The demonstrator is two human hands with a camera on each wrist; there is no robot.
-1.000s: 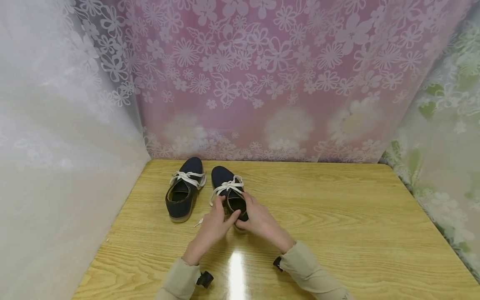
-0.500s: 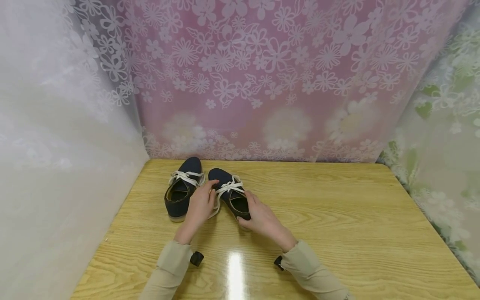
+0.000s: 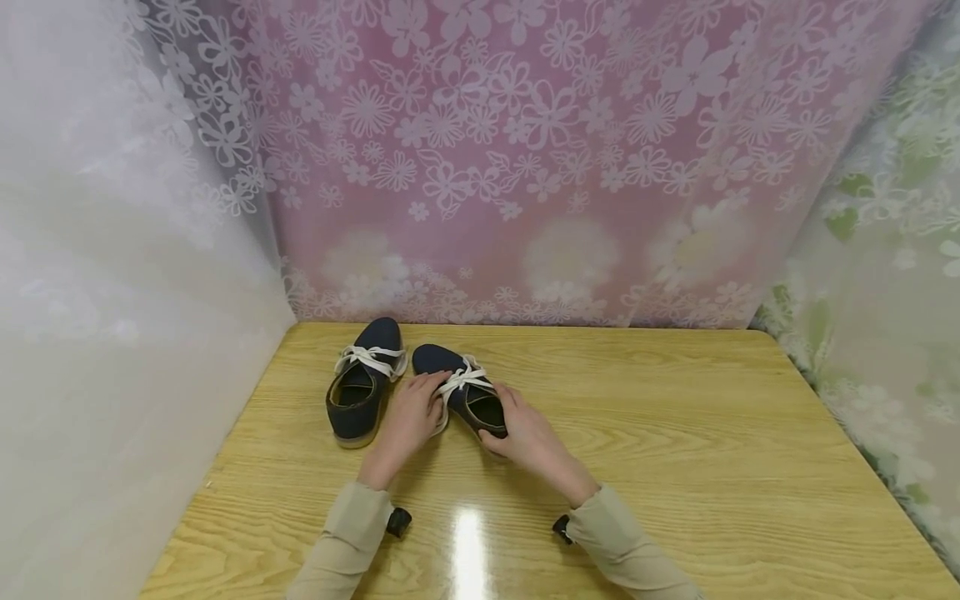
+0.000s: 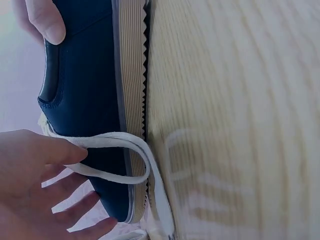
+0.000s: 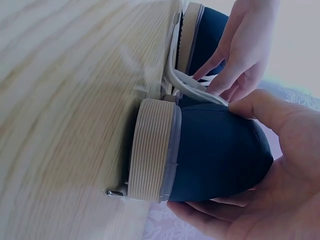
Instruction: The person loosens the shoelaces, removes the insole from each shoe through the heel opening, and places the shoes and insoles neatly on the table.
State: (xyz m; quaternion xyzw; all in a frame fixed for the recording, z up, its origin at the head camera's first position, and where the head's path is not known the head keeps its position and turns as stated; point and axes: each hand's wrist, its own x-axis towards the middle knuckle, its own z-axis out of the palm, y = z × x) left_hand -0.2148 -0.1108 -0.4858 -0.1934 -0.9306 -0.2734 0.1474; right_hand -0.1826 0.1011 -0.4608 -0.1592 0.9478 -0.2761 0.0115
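Two dark navy lace-up shoes with white laces stand on the wooden table, toes pointing away. My right hand (image 3: pixel 534 442) grips the heel of the right-hand shoe (image 3: pixel 435 360), thumb on one side and fingers on the other, as the right wrist view shows. At that shoe's left side is my left hand (image 3: pixel 408 417), its fingers spread and fairly straight. In the left wrist view, its thumb touches the loop of white lace (image 4: pixel 112 140) hanging over the ridged tan sole (image 4: pixel 132 65). The other shoe (image 3: pixel 356 421) stands just left of my left hand, its lace tied in a bow.
The wood-grain table (image 3: pixel 675 433) stretches to the right, with a bright light reflection near its front. A pink floral curtain (image 3: pixel 487 167) hangs along the back edge. Pale sheets hang at the left (image 3: pixel 135 292) and right sides.
My left hand has left the shoe's heel opening and moved forward and left to the lace. The gripped shoe has turned, its toe swinging left. My right hand still holds the heel.
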